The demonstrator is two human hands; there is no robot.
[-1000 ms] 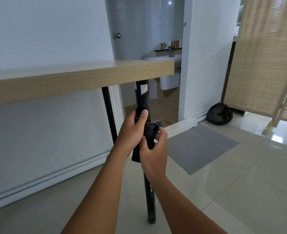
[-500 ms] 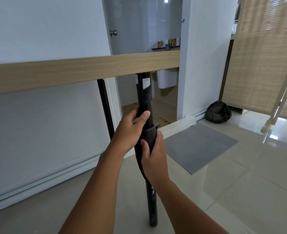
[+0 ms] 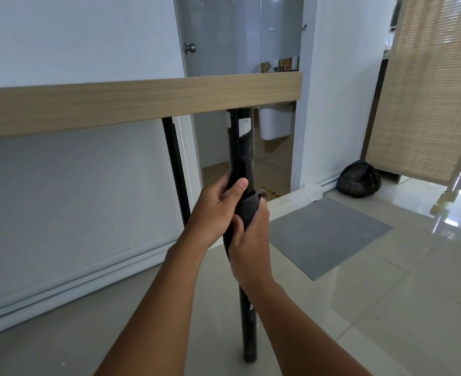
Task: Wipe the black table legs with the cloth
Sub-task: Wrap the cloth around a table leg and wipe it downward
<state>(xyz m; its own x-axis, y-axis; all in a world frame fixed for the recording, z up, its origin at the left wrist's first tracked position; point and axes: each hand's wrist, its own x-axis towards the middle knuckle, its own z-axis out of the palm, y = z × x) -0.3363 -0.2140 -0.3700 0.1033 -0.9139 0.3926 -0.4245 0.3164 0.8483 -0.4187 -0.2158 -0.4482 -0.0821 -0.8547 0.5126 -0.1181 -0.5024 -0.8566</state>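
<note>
A black table leg (image 3: 242,147) stands under the right end of a wooden tabletop (image 3: 142,104), with a white sticker near its top. A dark cloth (image 3: 248,208) is wrapped around the leg at mid height. My left hand (image 3: 214,210) grips the leg and the cloth's upper part, thumb on the near side. Just below and to the right, my right hand (image 3: 249,241) is closed around the cloth on the leg. A second, thinner black leg (image 3: 175,169) stands behind, close to the wall.
A white wall and baseboard run along the left. Behind the leg an open doorway shows a bathroom with a white basin. A grey mat (image 3: 329,234) lies on the tiled floor at the right, a black bag (image 3: 358,179) by the wall, a bamboo screen (image 3: 427,90) beyond.
The view has dropped lower, so the tabletop now shows edge-on. Both hands stay on the cloth at mid leg; the cloth's top is more bunched up.
</note>
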